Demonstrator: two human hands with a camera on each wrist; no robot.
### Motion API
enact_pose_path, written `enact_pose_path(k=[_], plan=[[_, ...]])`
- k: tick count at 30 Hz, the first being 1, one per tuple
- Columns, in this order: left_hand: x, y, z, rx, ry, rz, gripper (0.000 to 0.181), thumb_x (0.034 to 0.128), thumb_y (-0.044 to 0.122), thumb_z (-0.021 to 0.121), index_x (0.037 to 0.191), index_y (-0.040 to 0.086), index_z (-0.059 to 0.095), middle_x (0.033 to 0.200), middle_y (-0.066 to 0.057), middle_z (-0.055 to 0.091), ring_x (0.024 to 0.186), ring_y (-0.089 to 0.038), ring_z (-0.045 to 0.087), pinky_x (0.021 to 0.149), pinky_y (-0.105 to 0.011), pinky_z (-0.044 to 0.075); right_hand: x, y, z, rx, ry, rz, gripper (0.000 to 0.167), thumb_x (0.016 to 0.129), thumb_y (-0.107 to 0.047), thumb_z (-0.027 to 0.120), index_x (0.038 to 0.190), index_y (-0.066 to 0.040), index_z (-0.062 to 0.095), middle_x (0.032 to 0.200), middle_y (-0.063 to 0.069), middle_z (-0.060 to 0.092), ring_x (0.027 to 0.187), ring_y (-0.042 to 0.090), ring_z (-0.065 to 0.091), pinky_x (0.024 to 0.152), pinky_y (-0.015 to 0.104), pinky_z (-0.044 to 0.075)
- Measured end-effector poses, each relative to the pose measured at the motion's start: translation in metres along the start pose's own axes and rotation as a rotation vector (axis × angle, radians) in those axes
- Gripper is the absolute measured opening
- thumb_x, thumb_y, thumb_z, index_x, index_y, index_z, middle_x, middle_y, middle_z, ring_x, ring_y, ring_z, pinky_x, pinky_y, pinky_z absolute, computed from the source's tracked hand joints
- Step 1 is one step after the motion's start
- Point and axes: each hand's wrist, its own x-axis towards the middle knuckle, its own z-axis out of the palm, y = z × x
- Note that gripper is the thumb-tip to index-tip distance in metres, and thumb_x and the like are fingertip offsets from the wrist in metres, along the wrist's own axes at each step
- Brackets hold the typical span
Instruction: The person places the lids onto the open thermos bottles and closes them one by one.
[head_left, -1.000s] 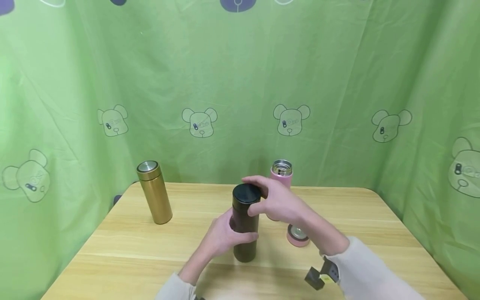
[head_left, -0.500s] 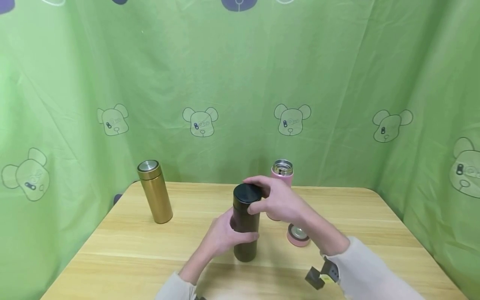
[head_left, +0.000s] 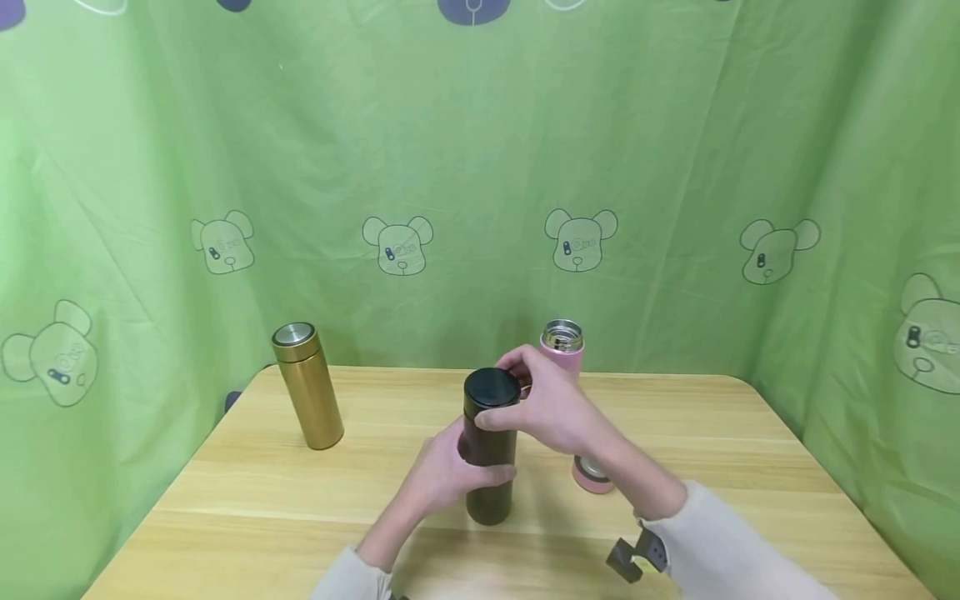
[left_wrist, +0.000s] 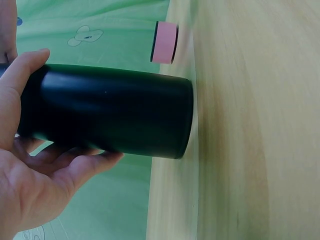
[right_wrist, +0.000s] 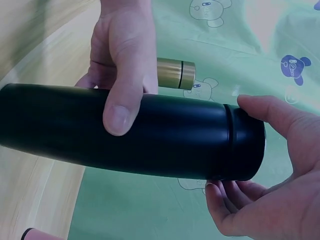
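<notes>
A black thermos (head_left: 490, 502) stands upright near the middle of the table, its base at or very close to the tabletop. My left hand (head_left: 444, 472) grips its body, thumb across the near side and fingers round the other side. At the top, my right hand (head_left: 553, 407) holds the black lid (right_wrist: 249, 145) between thumb and fingers. The lid sits on the body with a thin seam below it. Behind my right hand is an uncapped pink thermos (head_left: 561, 358), its steel mouth showing. The pink lid (head_left: 591, 479) lies beside it, partly covered by my right forearm.
A gold thermos (head_left: 313, 400) with its lid on stands at the left of the wooden table (head_left: 300, 517). Green curtains (head_left: 480, 150) with bear prints hang behind the table and on both sides.
My right hand has turned on the black lid: the thumb has moved left across its near side and the fingers have drawn back to the right. My left hand keeps its grip.
</notes>
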Motion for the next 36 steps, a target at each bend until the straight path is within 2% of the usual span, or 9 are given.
enact_pose_path(k=[7, 19, 22, 28, 33, 35, 36], plan=[[0.000, -0.001, 0.000, 0.009, 0.003, 0.010, 0.074, 0.0706, 0.061, 0.084, 0.135, 0.035, 0.056, 0.108, 0.010, 0.071, 0.101, -0.013, 0.067, 0.090, -0.041, 0.053, -0.001, 0.000, 0.006, -0.026, 0.055, -0.037, 0.065, 0.068, -0.029, 0.091, 0.116, -0.008, 0.053, 0.107, 0.007, 0.062, 0.097, 0.022, 0.060, 0.084, 0.035, 0.054], [0.000, 0.000, 0.000, 0.005, 0.004, 0.000, 0.073, 0.0707, 0.059, 0.084, 0.134, 0.035, 0.057, 0.109, 0.009, 0.072, 0.101, -0.013, 0.067, 0.090, -0.041, 0.053, -0.002, 0.002, 0.008, -0.024, 0.071, -0.038, 0.064, 0.070, -0.032, 0.091, 0.115, -0.009, 0.052, 0.108, 0.007, 0.060, 0.095, 0.021, 0.058, 0.083, 0.034, 0.053], [0.000, 0.000, 0.000, -0.002, 0.000, -0.002, 0.072, 0.0712, 0.059, 0.084, 0.133, 0.035, 0.057, 0.109, 0.009, 0.072, 0.101, -0.013, 0.067, 0.090, -0.041, 0.053, -0.003, 0.000, 0.005, -0.023, 0.033, -0.022, 0.069, 0.071, -0.035, 0.090, 0.121, -0.008, 0.051, 0.113, 0.008, 0.060, 0.101, 0.023, 0.059, 0.087, 0.037, 0.053], [0.000, 0.001, 0.000, -0.019, -0.003, -0.021, 0.070, 0.0709, 0.059, 0.085, 0.131, 0.033, 0.058, 0.109, 0.008, 0.072, 0.102, -0.014, 0.067, 0.091, -0.043, 0.053, -0.003, -0.004, -0.006, 0.004, -0.082, 0.029, 0.092, 0.076, -0.036, 0.088, 0.148, -0.009, 0.039, 0.135, 0.013, 0.055, 0.126, 0.032, 0.053, 0.102, 0.051, 0.049], [-0.001, 0.001, -0.001, -0.023, -0.006, -0.026, 0.067, 0.0706, 0.058, 0.085, 0.126, 0.030, 0.060, 0.108, 0.008, 0.072, 0.101, -0.014, 0.067, 0.090, -0.043, 0.053, -0.001, -0.006, -0.012, 0.076, -0.122, 0.016, 0.085, 0.076, -0.022, 0.087, 0.149, -0.011, 0.044, 0.142, 0.013, 0.056, 0.136, 0.035, 0.051, 0.113, 0.056, 0.040], [0.000, 0.002, -0.001, -0.018, -0.004, -0.030, 0.067, 0.0702, 0.059, 0.085, 0.125, 0.031, 0.060, 0.108, 0.008, 0.071, 0.101, -0.014, 0.067, 0.090, -0.043, 0.053, 0.000, -0.005, -0.013, 0.116, -0.145, 0.017, 0.083, 0.074, -0.015, 0.085, 0.147, -0.012, 0.047, 0.141, 0.013, 0.059, 0.132, 0.033, 0.055, 0.106, 0.051, 0.047], [0.000, 0.002, -0.001, -0.017, -0.002, -0.032, 0.066, 0.0701, 0.059, 0.085, 0.125, 0.031, 0.060, 0.108, 0.009, 0.071, 0.101, -0.014, 0.067, 0.090, -0.043, 0.053, 0.000, -0.005, -0.013, 0.131, -0.157, 0.022, 0.081, 0.074, -0.012, 0.084, 0.147, -0.012, 0.048, 0.139, 0.013, 0.060, 0.127, 0.032, 0.058, 0.098, 0.047, 0.052]])
